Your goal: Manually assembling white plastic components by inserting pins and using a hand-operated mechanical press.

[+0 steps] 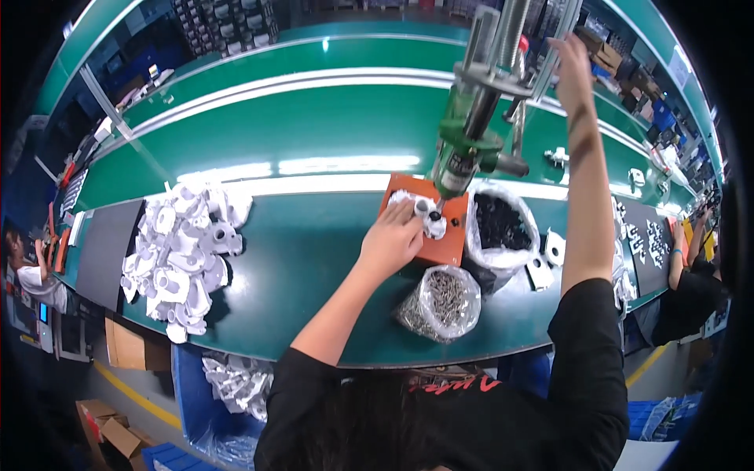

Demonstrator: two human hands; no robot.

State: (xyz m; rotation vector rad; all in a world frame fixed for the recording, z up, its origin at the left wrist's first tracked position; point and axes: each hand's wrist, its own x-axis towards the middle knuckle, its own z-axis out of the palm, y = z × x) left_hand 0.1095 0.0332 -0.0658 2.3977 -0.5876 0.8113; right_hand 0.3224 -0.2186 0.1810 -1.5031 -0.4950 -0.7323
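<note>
- The white part [431, 226] lies on the orange fixture [449, 250], directly under the lower end of the green upright tool [458, 169]. A small black piece [436, 216] shows at its right side, just at the tool's tip.
- The left hand [395, 236] is clamped on the white part, with its fingers close together over the left portion. In my judgement, the step is a fastening, so this hold should stay firm and level, because a part which tilts would probably make the screw go in crooked.
- The fingertips are near to the tool's tip. I would advise to keep them on the far left of the part, so that a slip does not reach them.
- It seems good to check that the tip stands straight over the hole before any pressure; from this view I cannot tell if it is exactly in line.
- The right hand [573, 67] is raised high, beside the metal post [546, 82]. I cannot tell whether its fingers are closed on something. If it works the tool, a slow and even pull would be best.
- Just beside the fixture stand the bag of screws [473, 302] and the bag of black pieces [503, 257], both within easy reach.
- Farther left, well apart, a pile of white parts [169, 259] rests on the green table [314, 212]; this distance helps to keep the working place tidy.
</note>
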